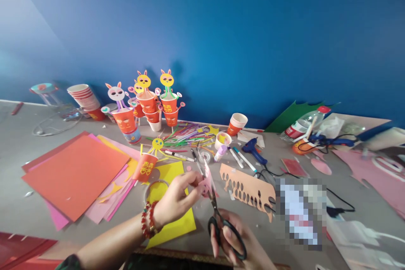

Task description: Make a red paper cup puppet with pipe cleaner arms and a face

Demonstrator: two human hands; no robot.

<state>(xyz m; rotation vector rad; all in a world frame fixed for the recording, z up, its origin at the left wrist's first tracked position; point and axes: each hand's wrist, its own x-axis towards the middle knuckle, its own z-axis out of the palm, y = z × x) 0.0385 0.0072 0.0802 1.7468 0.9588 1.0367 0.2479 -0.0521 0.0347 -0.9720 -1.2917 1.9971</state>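
Observation:
Pinched in my left hand [179, 196] is a small piece of pink paper [206, 180]. My right hand [236, 242] has its fingers through the black handles of the scissors [215, 209]. The scissor blades are parted and point away from me, right at the pink paper. Beneath my left wrist lies a yellow sheet [186, 219] with a roll of tape [150, 190] on it. An orange sheet with many cut-out holes [247, 183] lies to the right of the blades.
Coloured sheets [79, 173] are stacked at the left. Red cups with paper rabbit figures [125, 120] stand behind, near the blue wall. Pipe cleaners [186, 133], markers [242, 158], a blue glue gun [253, 149] with its cord and a bottle [303, 126] lie farther back and right.

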